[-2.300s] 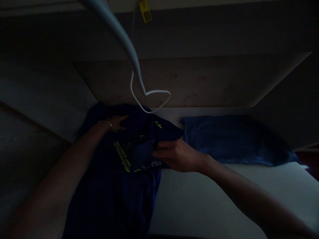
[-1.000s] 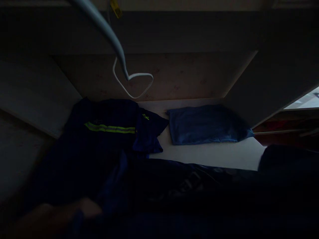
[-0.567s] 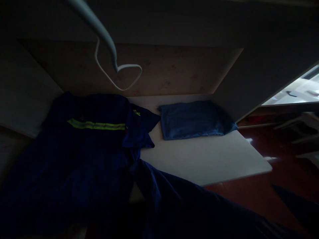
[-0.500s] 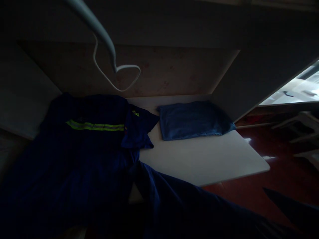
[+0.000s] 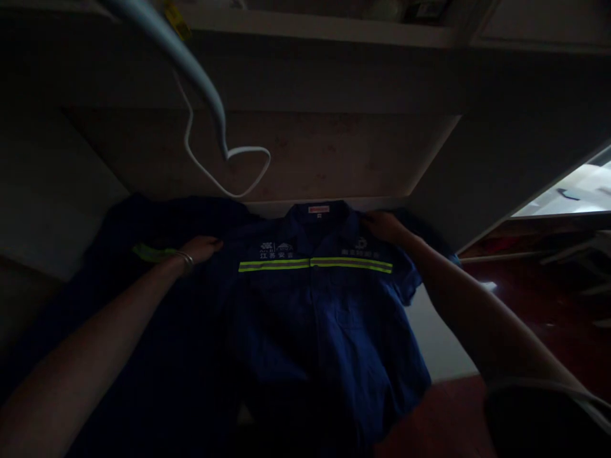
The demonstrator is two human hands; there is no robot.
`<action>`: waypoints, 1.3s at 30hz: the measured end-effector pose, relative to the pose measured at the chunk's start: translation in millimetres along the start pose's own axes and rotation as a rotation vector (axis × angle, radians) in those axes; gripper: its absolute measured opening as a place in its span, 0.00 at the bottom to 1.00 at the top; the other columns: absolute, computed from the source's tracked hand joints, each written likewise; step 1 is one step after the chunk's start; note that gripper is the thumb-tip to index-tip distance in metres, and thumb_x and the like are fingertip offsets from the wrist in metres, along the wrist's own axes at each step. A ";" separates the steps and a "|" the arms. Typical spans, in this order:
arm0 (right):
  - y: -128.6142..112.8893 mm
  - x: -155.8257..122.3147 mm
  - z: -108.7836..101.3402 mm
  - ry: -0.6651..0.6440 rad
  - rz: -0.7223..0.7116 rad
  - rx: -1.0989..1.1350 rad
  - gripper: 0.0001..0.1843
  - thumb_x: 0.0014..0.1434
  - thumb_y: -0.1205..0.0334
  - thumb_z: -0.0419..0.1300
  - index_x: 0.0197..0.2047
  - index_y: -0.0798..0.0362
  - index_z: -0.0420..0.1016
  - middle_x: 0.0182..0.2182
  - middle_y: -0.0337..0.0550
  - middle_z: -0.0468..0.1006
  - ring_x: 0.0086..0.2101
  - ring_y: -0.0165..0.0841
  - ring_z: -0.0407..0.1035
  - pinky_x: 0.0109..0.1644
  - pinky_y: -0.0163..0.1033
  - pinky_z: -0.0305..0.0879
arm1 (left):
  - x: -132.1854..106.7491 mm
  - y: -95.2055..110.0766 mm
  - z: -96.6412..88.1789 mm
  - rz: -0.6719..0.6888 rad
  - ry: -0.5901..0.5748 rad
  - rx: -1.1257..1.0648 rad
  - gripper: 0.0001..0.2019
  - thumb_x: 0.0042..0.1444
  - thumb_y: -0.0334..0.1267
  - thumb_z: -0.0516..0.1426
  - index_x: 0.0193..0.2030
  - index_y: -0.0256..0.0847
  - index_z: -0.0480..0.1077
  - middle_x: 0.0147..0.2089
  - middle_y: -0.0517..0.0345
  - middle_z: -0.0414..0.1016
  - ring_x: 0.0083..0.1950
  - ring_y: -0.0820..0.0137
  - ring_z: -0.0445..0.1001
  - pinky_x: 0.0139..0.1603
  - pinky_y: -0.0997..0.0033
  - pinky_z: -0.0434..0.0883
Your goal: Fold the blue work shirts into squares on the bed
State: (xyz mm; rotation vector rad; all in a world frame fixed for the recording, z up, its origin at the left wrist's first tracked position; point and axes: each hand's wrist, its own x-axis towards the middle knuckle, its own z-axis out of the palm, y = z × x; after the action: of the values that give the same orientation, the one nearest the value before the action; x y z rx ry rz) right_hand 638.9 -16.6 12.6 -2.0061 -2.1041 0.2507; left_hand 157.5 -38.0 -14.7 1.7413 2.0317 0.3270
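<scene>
A dark blue work shirt [image 5: 315,305] with a yellow-green reflective stripe lies spread front-up on the white table [image 5: 443,343], collar toward the back wall. My left hand [image 5: 203,247] grips its left shoulder, a bracelet on the wrist. My right hand [image 5: 384,226] grips the right shoulder near the collar. A second dark blue garment [image 5: 143,254] with a reflective stripe lies under and to the left of my left arm. The scene is very dim.
A white cable [image 5: 224,159] loops down from a pale arm or hose at the top left. A back wall panel [image 5: 334,152] closes the alcove, with side walls left and right. Reddish floor [image 5: 548,305] shows at right.
A second blue shirt has been laid flat over the table's middle, covering the folded blue cloth seen before. Both my hands, out of view half a second ago, now hold its shoulders.
</scene>
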 end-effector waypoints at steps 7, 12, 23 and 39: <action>17.5 43.7 83.1 -0.169 0.007 -0.113 0.24 0.71 0.50 0.46 0.55 0.54 0.75 0.51 0.54 0.78 0.49 0.43 0.73 0.48 0.39 0.65 | 24.1 -19.0 57.1 0.021 0.010 0.167 0.21 0.59 0.51 0.51 0.48 0.40 0.76 0.51 0.46 0.80 0.51 0.56 0.77 0.51 0.64 0.70; 28.0 78.2 79.7 -0.065 -0.009 -0.069 0.24 0.71 0.49 0.44 0.55 0.52 0.74 0.51 0.52 0.78 0.49 0.41 0.73 0.49 0.37 0.64 | 50.9 -16.8 30.5 0.051 0.256 0.135 0.26 0.62 0.56 0.47 0.55 0.44 0.73 0.50 0.51 0.81 0.48 0.59 0.79 0.50 0.66 0.71; 11.0 143.5 109.0 -0.113 0.103 -0.176 0.25 0.69 0.48 0.47 0.53 0.55 0.76 0.53 0.60 0.75 0.50 0.46 0.72 0.51 0.45 0.65 | 117.9 2.7 63.0 -0.101 0.179 0.321 0.28 0.64 0.56 0.43 0.53 0.42 0.74 0.51 0.38 0.78 0.49 0.50 0.77 0.46 0.55 0.71; 60.3 -96.9 60.1 -0.178 0.306 0.957 0.21 0.57 0.42 0.61 0.41 0.52 0.75 0.35 0.44 0.77 0.35 0.37 0.73 0.42 0.43 0.71 | -182.0 -21.1 121.6 0.278 0.238 -0.010 0.12 0.61 0.50 0.51 0.46 0.57 0.73 0.47 0.58 0.79 0.46 0.63 0.79 0.44 0.64 0.78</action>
State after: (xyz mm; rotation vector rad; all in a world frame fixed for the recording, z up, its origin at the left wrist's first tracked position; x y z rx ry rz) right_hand 684.2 -108.4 -65.9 -1.6750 -1.2925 1.2448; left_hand 216.5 -232.5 -98.5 2.0666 1.9355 0.6590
